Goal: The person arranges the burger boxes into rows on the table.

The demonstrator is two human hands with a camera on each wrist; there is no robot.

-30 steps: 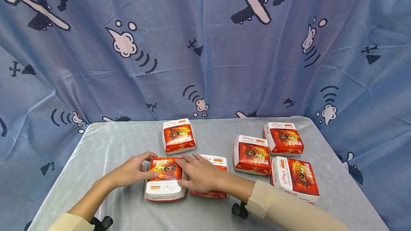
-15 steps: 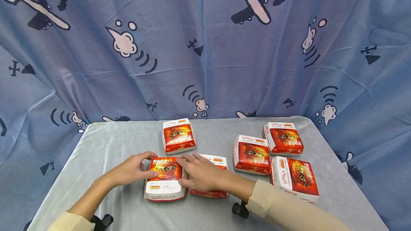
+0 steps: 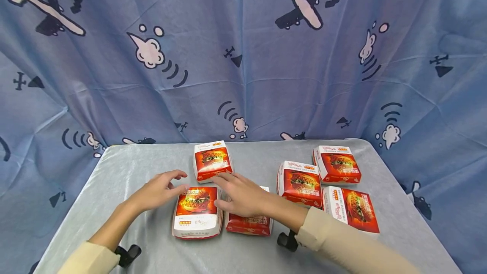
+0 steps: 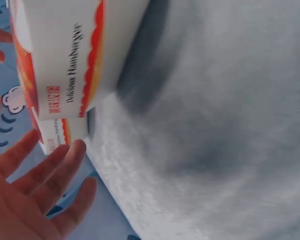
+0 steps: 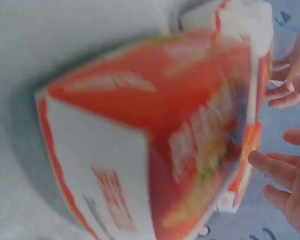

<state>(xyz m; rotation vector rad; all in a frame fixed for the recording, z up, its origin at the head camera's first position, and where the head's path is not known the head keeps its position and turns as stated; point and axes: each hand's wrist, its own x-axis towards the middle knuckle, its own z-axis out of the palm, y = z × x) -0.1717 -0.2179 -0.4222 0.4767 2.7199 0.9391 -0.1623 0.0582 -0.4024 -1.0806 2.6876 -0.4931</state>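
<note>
A red and white hamburger box (image 3: 197,212) lies flat at the near left in the head view. My left hand (image 3: 160,191) hovers over its far left corner, fingers relaxed and holding nothing. In the left wrist view that hand (image 4: 45,195) is spread apart from the white side of the box (image 4: 70,60). My right hand (image 3: 243,195) is above a neighbouring hamburger box (image 3: 249,224) and partly hides it, its fingers reaching toward the far box (image 3: 212,160). In the right wrist view its fingers (image 5: 275,167) are loosely extended beyond a blurred box (image 5: 140,140).
Three more hamburger boxes stand on the right: one in the middle (image 3: 301,183), one farther back (image 3: 338,164) and one nearer (image 3: 354,210), turned sideways. They rest on a grey cloth-covered table (image 3: 125,168). A blue curtain (image 3: 198,54) with airplane prints hangs behind.
Both hands have come off the near left box, lifting and shifting slightly toward the back of the table. The boxes stay where they were.
</note>
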